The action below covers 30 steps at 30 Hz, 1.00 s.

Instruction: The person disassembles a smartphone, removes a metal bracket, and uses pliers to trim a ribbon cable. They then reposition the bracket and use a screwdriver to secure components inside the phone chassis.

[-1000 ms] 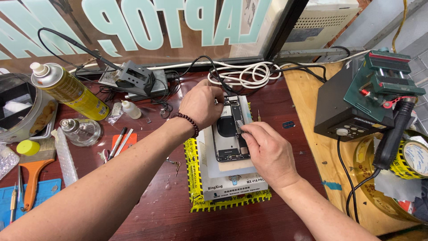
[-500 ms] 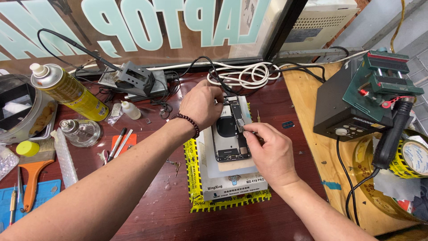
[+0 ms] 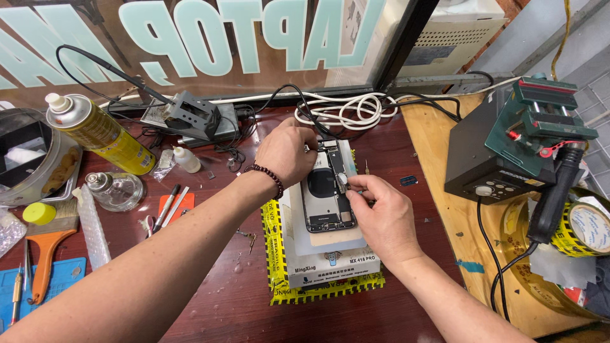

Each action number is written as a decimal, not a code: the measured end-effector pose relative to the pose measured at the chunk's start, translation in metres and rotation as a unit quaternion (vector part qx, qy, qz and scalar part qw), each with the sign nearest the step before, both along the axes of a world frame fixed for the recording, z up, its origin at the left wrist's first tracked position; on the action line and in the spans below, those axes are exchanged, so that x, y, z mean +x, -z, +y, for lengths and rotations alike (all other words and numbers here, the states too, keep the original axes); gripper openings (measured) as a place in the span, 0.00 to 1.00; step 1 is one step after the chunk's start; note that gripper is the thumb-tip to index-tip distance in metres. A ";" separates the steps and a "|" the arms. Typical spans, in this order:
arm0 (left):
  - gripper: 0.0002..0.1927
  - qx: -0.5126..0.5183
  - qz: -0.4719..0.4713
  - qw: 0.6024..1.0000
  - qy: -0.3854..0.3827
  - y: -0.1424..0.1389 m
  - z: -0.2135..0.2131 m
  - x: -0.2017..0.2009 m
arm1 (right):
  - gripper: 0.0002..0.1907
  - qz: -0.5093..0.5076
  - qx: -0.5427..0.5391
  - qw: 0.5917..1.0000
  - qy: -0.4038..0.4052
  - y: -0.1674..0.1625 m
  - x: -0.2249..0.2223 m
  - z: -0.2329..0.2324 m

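While the opened phone (image 3: 328, 197) lies face down at the centre of the frame with its back cover off, the work looks to be partway: the dark insides, a round coil and the boards near its top end are bare, and the parts there are not yet out. It rests on a pale block (image 3: 330, 257), which sits on a yellow mat (image 3: 279, 289) with printed edges. The right hand (image 3: 381, 219) comes in from the lower right, its grip narrow, thumb and forefinger pinched on a small metal tool or part at the phone's upper right edge; which of the two I cannot tell. The left hand (image 3: 284, 152), a dark bead bracelet (image 3: 267, 178) on its wrist, reaches from the lower left and presses its fingers on the phone's top end, holding nothing else that shows.

Around them the table (image 3: 222, 298) is dark red wood, spotted with small screws and drops. At lower left lie a blue mat (image 3: 60, 279) and an orange-handled brush (image 3: 47, 251); farther up stand a glass bottle (image 3: 114, 189) and a yellow spray can (image 3: 101, 132). At right, a black box with knobs (image 3: 486, 159) sits on a bare plywood board (image 3: 438, 136). Beyond, white cable (image 3: 346, 111) coils below a window pane with large pale letters (image 3: 210, 38).
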State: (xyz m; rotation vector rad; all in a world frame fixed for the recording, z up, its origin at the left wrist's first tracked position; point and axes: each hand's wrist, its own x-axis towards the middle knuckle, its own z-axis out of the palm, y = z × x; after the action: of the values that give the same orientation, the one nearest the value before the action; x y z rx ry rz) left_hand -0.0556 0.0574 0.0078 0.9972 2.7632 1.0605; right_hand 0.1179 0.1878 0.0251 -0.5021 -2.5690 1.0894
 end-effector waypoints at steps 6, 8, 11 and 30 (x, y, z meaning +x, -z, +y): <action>0.07 0.003 0.000 1.000 -0.001 0.001 -0.001 0.000 | 0.11 -0.007 0.036 0.999 -0.022 -0.006 -0.001 -0.001; 0.07 0.007 0.001 1.000 0.001 0.001 0.000 -0.001 | 0.11 -0.019 0.041 0.999 -0.015 -0.008 -0.001 -0.002; 0.07 0.005 0.004 1.000 0.003 0.001 -0.001 0.000 | 0.11 -0.037 0.018 0.999 -0.005 -0.009 -0.001 -0.005; 0.26 0.134 -0.369 0.907 -0.149 0.002 -0.035 0.003 | 0.16 -0.105 -0.049 0.993 -0.011 0.000 -0.020 0.015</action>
State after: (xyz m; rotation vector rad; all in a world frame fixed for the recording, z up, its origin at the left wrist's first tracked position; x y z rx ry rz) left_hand -0.0524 0.0219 0.0054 0.0912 2.1921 1.4931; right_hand 0.0978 0.2023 0.0256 -0.6464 -2.7154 1.2362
